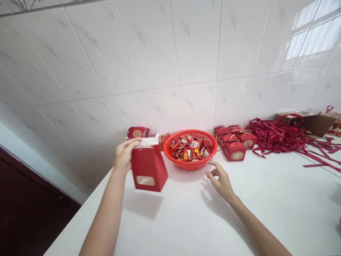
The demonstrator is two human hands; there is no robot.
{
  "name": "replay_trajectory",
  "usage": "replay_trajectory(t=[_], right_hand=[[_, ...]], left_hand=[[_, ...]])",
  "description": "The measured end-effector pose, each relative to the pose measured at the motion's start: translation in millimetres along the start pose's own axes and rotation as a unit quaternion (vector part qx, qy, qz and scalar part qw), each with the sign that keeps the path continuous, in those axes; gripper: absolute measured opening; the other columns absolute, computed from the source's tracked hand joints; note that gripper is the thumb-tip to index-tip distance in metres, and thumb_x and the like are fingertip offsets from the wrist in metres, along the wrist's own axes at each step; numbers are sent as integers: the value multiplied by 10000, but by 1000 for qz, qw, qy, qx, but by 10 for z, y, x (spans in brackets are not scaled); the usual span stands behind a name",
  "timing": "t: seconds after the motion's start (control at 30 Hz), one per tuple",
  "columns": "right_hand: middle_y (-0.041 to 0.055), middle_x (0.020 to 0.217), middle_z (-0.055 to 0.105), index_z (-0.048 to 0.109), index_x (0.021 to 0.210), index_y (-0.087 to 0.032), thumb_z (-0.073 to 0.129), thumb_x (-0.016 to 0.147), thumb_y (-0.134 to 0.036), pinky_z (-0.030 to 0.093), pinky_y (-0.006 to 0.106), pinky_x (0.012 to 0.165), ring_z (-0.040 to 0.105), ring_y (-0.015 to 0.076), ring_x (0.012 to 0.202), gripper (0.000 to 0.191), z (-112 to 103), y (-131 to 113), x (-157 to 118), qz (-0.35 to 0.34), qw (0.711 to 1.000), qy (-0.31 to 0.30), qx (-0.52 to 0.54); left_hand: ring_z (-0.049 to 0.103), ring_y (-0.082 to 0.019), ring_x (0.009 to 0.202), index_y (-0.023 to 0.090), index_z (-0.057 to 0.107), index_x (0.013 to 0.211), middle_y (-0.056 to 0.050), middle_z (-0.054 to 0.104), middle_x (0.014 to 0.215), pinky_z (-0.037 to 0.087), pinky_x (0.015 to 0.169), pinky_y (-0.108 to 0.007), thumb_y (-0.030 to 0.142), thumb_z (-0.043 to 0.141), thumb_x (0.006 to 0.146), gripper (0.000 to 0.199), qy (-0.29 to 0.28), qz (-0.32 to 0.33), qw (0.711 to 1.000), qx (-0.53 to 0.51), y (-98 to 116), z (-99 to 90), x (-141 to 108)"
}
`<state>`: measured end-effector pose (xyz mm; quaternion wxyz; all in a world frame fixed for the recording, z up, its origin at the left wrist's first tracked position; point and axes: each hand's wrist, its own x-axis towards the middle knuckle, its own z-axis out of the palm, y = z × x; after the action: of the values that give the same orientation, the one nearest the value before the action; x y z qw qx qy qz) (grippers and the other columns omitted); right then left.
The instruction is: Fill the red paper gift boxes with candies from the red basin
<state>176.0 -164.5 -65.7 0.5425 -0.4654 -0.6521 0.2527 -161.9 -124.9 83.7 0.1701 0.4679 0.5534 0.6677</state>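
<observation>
My left hand [124, 156] grips a red gift box [146, 163] by its upper edge. The box hangs above the white table, its shadow beneath it, with a pale window low on its front and a white flap at the top. My right hand [220, 179] is empty, fingers apart and slightly curled, near the front right rim of a red plastic basket [190, 166]. Red-wrapped candies [191, 145] fill that basket. Smaller red boxes [234, 151] with cord handles and gold emblems stand to its right.
A heap of dark red ribbons [278, 137] lies at the right, with loose strands trailing over the table [186, 220]. Behind it sits an open cardboard box [311, 122]. Another small red box [138, 132] stands at the back left by the tiled wall [160, 46].
</observation>
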Motion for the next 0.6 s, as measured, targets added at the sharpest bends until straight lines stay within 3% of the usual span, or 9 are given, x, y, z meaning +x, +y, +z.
replay_trajectory(t=[0.07,0.13,0.27,0.33,0.43,0.53,0.6], right_hand=[[-7,661,615,552,1133,-194,546,914,-478,504,294,533,667,205,622,359,-12,-13,-4,3,1000,-23,17],[-10,670,628,553,1155,-201,571,904,-520,530,311,593,665,200,631,406,-22,-25,-10,-4,997,-63,40],[55,957,712,517,1252,-220,692,808,-563,560,323,645,669,184,684,588,-10,-51,-27,-19,989,-125,82],[88,1092,704,520,1243,-221,737,771,-548,571,327,673,687,206,787,614,-1,-72,-32,-21,985,-140,94],[90,1120,703,530,1202,-217,739,788,-501,570,348,771,687,232,919,544,-7,-106,-33,-15,981,-162,108],[80,1079,710,539,1160,-216,735,796,-493,556,338,760,680,226,892,498,-25,-116,-32,-4,976,-191,106],[70,1040,710,536,1168,-217,746,776,-515,540,311,694,662,209,819,536,-32,-102,-33,-7,974,-208,95]], left_hand=[[681,-256,775,156,757,743,-61,739,751,550,695,-351,417,735,530,337,-105,-73,990,-58,-48,331,-284],[679,-248,830,160,763,749,-66,748,786,537,743,-334,411,743,548,322,-164,-88,978,-91,-102,610,-545],[677,-216,818,164,756,782,-63,752,853,537,738,-313,401,777,577,314,-267,-155,940,-146,-232,948,-990],[679,-209,815,163,747,816,-61,748,848,538,728,-302,409,790,605,327,-311,-175,921,-158,-288,1006,-1153],[687,-195,799,176,731,971,-60,753,901,541,708,-285,429,794,653,412,-360,-204,893,-175,-323,990,-1262],[701,-197,786,211,644,1226,-69,756,958,553,685,-290,485,770,701,605,-395,-229,870,-187,-319,925,-1163],[710,-214,795,204,601,1288,-91,754,954,563,696,-317,543,722,738,657,-403,-221,869,-183,-329,899,-983]])
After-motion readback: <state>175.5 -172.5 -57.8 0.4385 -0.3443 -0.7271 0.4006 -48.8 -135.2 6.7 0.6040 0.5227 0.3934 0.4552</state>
